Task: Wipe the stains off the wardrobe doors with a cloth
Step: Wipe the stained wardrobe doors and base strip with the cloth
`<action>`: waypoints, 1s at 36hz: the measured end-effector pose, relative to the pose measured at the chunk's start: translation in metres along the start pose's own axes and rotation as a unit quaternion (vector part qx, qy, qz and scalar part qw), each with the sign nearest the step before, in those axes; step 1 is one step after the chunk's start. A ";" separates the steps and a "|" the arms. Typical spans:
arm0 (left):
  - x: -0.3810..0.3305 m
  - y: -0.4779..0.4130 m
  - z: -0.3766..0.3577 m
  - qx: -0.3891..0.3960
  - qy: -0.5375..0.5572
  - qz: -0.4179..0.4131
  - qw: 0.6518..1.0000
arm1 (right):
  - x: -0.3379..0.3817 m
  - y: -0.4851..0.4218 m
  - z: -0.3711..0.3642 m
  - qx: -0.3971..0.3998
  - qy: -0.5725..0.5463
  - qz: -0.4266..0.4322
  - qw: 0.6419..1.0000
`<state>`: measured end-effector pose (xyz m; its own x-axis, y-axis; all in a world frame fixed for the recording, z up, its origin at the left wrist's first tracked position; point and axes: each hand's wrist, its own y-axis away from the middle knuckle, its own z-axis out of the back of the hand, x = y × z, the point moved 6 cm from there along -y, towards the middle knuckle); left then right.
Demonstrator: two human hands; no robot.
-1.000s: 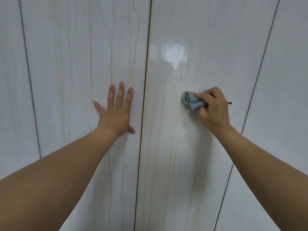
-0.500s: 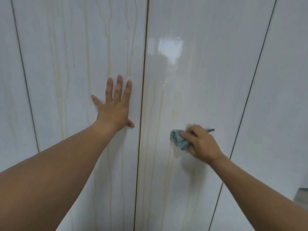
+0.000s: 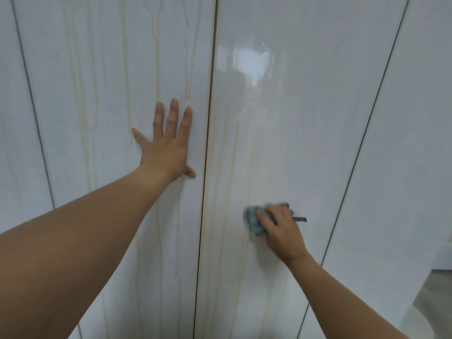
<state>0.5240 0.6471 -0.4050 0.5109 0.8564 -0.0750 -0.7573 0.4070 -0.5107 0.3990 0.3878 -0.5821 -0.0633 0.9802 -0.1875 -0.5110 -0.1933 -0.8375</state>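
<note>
Your left hand (image 3: 166, 148) lies flat on one wardrobe door while your right hand (image 3: 281, 231) presses a cloth (image 3: 253, 220) against the next.

Your left hand is spread wide, fingers straight and pointing up, palm against the left door (image 3: 97, 94) just beside the dark gap between the two doors. Your right hand is lower down on the right door (image 3: 305, 118), fingers curled over a bunched blue-grey cloth that touches the glossy white panel. A short dark strip (image 3: 299, 219) sticks out to the right of your fingers; you cannot tell what it is. Yellowish drip stains (image 3: 157, 57) run down both doors, stronger on the left one.
</note>
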 end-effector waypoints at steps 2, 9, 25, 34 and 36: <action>0.000 0.000 0.000 0.002 0.000 -0.001 1.000 | 0.003 -0.002 0.004 0.056 -0.024 0.029 0.998; 0.001 -0.001 -0.002 -0.004 0.003 -0.002 1.000 | -0.027 -0.088 0.083 -0.115 -0.066 -0.110 0.985; 0.002 -0.003 -0.004 0.015 0.013 0.002 1.000 | 0.012 0.002 0.011 0.073 -0.040 0.002 0.997; 0.004 -0.003 -0.003 0.017 0.008 0.002 1.000 | -0.001 -0.025 0.027 -0.047 -0.007 -0.070 0.996; 0.004 -0.003 -0.004 0.018 -0.001 0.006 1.000 | 0.011 0.000 0.011 -0.014 -0.012 -0.035 0.999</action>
<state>0.5304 0.6481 -0.4075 0.5017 0.8614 -0.0793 -0.7774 0.4087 -0.4781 0.3887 0.3987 -0.5782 -0.0479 0.9922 -0.1154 -0.4904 -0.1240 -0.8626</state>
